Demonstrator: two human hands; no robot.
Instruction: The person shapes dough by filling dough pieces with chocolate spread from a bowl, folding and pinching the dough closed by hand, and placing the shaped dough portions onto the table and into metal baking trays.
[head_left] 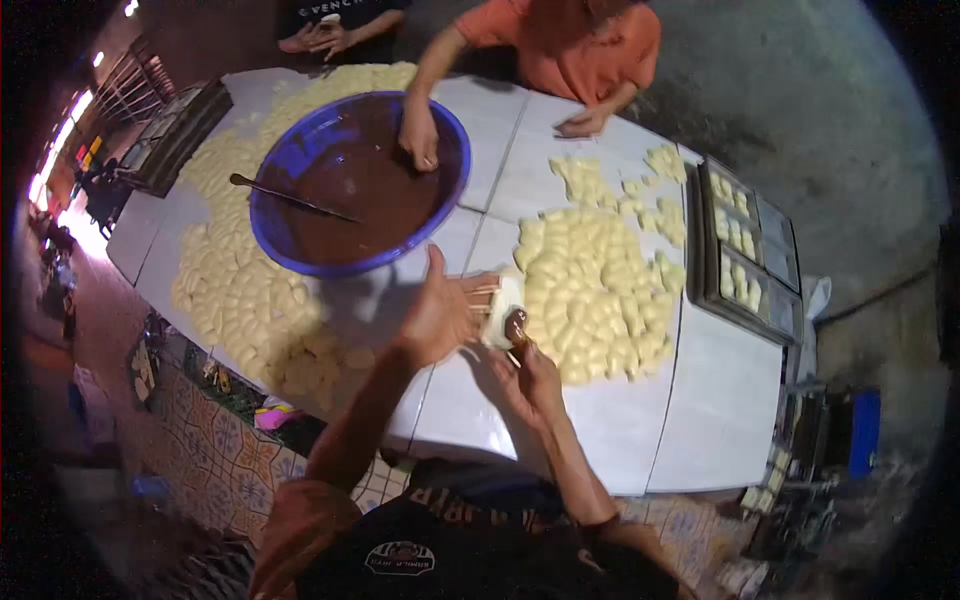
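Observation:
My left hand (pixel 445 310) is stretched out above the white tabletop, thumb raised. Across its fingertips lies a flattened piece of pale dough (pixel 506 296). Just beside it, my right hand (pixel 532 384) pinches a small, thin tool, mostly hidden by the fingers. A lump of brown filling (pixel 515 324) sits at the tool's tip, against the dough. To the right spreads a large bed of pale dough pieces (pixel 595 295). Beyond my left hand stands a blue tub (pixel 262 228) of brown filling, with a dark long-handled utensil (pixel 290 198) resting in it.
Across the table, a person in orange (pixel 590 50) reaches one hand into the tub. Another person's hands (pixel 325 38) hold a small pale piece. More dough pieces (pixel 235 290) cover the table's left. Dark trays (pixel 745 245) with dough lie at the right edge; another tray (pixel 175 140) is far left.

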